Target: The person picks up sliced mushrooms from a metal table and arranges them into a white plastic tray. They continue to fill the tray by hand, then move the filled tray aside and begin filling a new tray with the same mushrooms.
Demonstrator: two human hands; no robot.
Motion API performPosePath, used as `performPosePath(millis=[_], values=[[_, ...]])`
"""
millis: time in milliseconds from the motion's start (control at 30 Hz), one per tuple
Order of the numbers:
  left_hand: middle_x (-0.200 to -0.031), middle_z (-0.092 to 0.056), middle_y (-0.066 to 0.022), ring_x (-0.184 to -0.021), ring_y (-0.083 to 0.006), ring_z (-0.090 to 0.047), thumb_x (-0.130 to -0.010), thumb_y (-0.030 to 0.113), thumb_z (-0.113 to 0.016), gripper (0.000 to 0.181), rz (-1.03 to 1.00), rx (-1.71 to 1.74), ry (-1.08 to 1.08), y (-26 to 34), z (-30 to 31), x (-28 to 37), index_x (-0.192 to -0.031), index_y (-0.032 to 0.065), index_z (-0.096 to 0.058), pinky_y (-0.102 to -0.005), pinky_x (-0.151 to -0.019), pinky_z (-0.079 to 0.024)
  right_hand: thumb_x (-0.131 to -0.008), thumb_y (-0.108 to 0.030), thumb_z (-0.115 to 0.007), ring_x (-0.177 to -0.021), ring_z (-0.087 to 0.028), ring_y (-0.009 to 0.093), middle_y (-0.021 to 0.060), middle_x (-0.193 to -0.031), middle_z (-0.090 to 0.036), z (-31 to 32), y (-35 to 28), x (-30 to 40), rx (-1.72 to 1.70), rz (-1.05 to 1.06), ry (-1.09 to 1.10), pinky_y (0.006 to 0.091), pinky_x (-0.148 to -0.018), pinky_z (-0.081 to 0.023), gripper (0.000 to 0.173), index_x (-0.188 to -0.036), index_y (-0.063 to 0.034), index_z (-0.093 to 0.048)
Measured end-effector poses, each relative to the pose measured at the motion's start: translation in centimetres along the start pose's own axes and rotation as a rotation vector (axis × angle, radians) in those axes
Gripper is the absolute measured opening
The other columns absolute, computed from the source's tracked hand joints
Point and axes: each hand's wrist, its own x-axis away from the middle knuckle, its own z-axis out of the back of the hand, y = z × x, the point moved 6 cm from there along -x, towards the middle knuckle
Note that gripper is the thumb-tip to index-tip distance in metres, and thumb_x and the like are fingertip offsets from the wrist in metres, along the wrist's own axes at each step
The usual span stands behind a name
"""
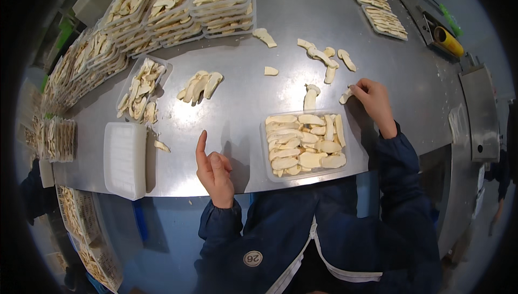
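Observation:
My right hand (371, 100) pinches a small mushroom slice (345, 95) between thumb and fingertips, right of the tray and low over the steel table. My left hand (215, 168) is empty, held left of the tray with the index finger extended. Between my hands, near the table's front edge, a clear plastic tray (268, 171) holds pale mushroom slices laid in rows. One slice with a cap (311, 96) lies at the tray's back edge. Behind it are a loose group of slices (321, 56), a single slice (347, 60) and a short piece (271, 71).
Stacked trays of slices (221, 23) line the back left. A filled tray (141, 87), a slice pile (200, 86) and a stack of empty trays (125, 160) sit left. More filled trays (384, 23) are back right, beside a device with a yellow roll (448, 41). Other people are partly visible at both sides.

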Motion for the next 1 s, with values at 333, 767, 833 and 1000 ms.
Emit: performPosePath(millis=[333, 767, 833, 1000], values=[[-0.059, -0.043, 0.0047, -0.05, -0.002, -0.034, -0.104, 0.027, -0.039, 0.047, 0.04, 0.06, 0.083, -0.3, 0.5, -0.2, -0.144, 0.0029, -0.039, -0.0175, -0.046, -0.027, -0.081, -0.034, -0.068, -0.071, -0.061, 0.034, 0.0146, -0.079, -0.063, -2.0, -4.9, -4.9, 0.194, 0.252, 0.137, 0.0425, -0.062, -0.047, 0.033, -0.081, -0.0019, -0.064], [-0.059, -0.044, 0.0045, -0.051, -0.0022, -0.035, -0.103, 0.024, -0.042, 0.047, 0.091, 0.095, 0.075, -0.1, 0.6, -0.1, -0.145, 0.0028, -0.037, -0.0174, -0.048, -0.029, -0.074, -0.017, -0.067, -0.073, -0.058, 0.031, 0.0141, -0.079, -0.06, 0.1, -3.7, -3.1, 0.296, 0.272, -0.362, 0.0386, -0.065, -0.046, 0.02, -0.082, -0.0004, -0.063], [-0.06, -0.045, 0.0042, -0.052, -0.0026, -0.036, -0.103, 0.022, -0.043, 0.047, 0.102, 0.116, 0.062, -0.2, 0.6, -0.1, -0.145, 0.0028, -0.037, -0.0176, -0.049, -0.031, -0.074, -0.016, -0.068, -0.071, -0.057, 0.028, 0.0134, -0.076, -0.06, 1.6, -2.7, -2.5, 0.295, 0.231, -0.421, 0.0365, -0.065, -0.046, 0.02, -0.084, 0.0008, -0.064], [-0.06, -0.044, 0.0042, -0.052, -0.0026, -0.036, -0.103, 0.023, -0.043, 0.048, 0.085, 0.108, 0.044, -0.2, 0.3, -0.1, -0.145, 0.002, -0.036, -0.0177, -0.049, -0.031, -0.077, -0.02, -0.068, -0.07, -0.06, 0.025, 0.0143, -0.075, -0.063, 4.5, -0.6, -4.5, 0.18, 0.066, -0.274, 0.0353, -0.064, -0.046, 0.025, -0.088, 0.0021, -0.066]])
